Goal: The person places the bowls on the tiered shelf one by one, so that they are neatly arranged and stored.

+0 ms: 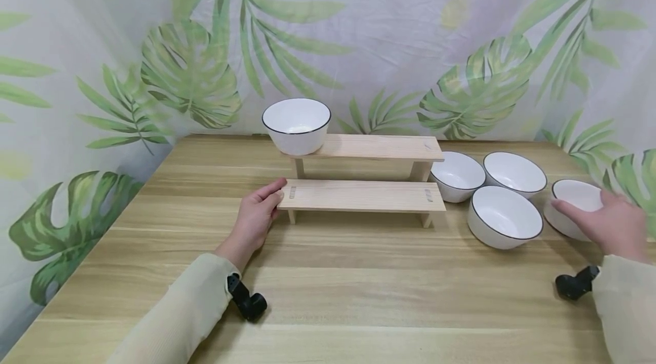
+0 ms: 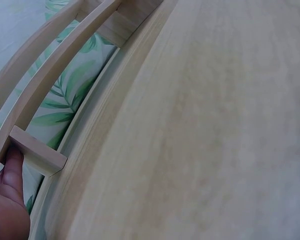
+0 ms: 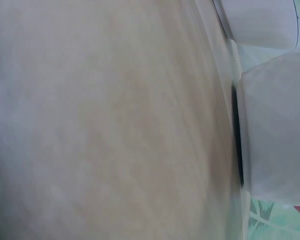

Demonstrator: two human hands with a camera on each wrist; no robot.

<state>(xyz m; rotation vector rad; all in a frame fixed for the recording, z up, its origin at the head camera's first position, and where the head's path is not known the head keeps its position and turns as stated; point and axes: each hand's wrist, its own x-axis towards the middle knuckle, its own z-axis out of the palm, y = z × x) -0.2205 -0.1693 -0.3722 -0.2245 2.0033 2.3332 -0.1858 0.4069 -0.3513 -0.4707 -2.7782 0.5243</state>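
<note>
A two-tier wooden stand (image 1: 359, 196) sits mid-table. My left hand (image 1: 256, 210) grips the left end of its lower shelf, and in the left wrist view the fingers (image 2: 12, 175) reach beneath the board beside a leg. On the left of the upper shelf stands a white bowl with a dark rim (image 1: 297, 125). At far right, my right hand (image 1: 617, 221) spans another white bowl (image 1: 576, 196), thumb at its left side and fingers at the right. The right wrist view shows that bowl's outer wall (image 3: 277, 130) between fingertips at both sides; its inside is hidden there.
Three more white bowls stand in a cluster right of the stand: one by its right end (image 1: 456, 173), one behind (image 1: 515, 170), one in front (image 1: 504, 219). A leaf-patterned cloth (image 1: 379, 39) hangs behind the wooden table (image 1: 359, 290).
</note>
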